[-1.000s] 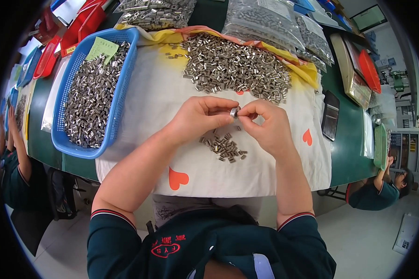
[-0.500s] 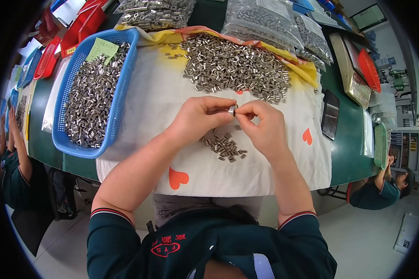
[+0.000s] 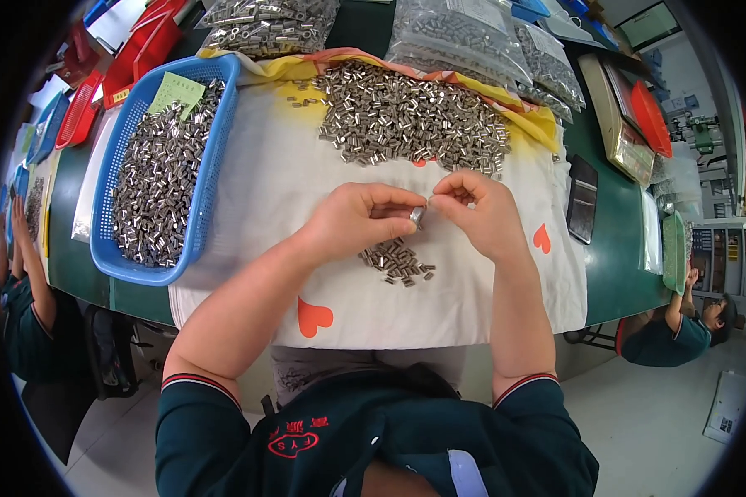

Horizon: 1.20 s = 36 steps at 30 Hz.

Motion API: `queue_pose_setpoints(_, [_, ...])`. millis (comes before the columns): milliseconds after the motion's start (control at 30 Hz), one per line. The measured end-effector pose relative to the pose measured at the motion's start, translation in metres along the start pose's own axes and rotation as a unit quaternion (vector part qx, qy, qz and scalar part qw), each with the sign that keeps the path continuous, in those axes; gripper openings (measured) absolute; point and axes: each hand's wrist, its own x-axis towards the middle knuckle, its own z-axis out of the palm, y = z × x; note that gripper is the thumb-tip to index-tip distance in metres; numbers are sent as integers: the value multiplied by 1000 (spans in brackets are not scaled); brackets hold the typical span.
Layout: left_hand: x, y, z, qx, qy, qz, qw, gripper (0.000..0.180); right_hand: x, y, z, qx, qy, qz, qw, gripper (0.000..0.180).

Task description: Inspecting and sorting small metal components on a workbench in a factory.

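Observation:
Over the white cloth, my left hand point(image 3: 352, 217) pinches a small shiny metal piece point(image 3: 417, 217) between thumb and fingers; its exact kind is too small to tell. Close beside it on the right, my right hand point(image 3: 479, 211) has thumb and forefinger pressed together, and whatever they hold is hidden. A small heap of short metal sleeves point(image 3: 396, 263) lies on the cloth just below my hands. Beyond my hands spreads a large pile of similar metal sleeves point(image 3: 414, 116).
To the left stands a blue plastic basket point(image 3: 99, 240) full of metal pieces, with a green paper slip point(image 3: 176, 94) on top. Clear bags point(image 3: 464, 41) of metal parts line the back. A dark phone point(image 3: 583, 201) lies at the right. Other people point(image 3: 675, 335) sit at both sides.
My right hand has drawn slightly away to the right from my left hand. The shiny piece in my left hand has tilted and sits a little lower.

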Motion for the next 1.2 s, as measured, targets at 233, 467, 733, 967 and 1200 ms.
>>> queue_pose_setpoints(233, [-1, 1, -10, -64, 25, 37, 997, 31, -17, 1, 16, -153, -29, -102, 982, 16])
queue_pose_setpoints(467, [-1, -2, -3, -34, 17, 48, 998, 29, 29, 2, 9, -217, 94, -95, 967, 10])
queue_pose_setpoints(733, [-6, 6, 1, 120, -79, -7, 990, 30, 49, 10, 14, -376, 65, -192, 904, 7])
queue_pose_setpoints(967, [-6, 3, -1, 81, -80, 7, 993, 29, 46, 16, 17, -384, 58, -187, 902, 9])
queue_pose_setpoints(1200, [2, -3, -11, -96, 15, 48, 994, 30, 30, -5, 12, -200, 129, -89, 967, 9])
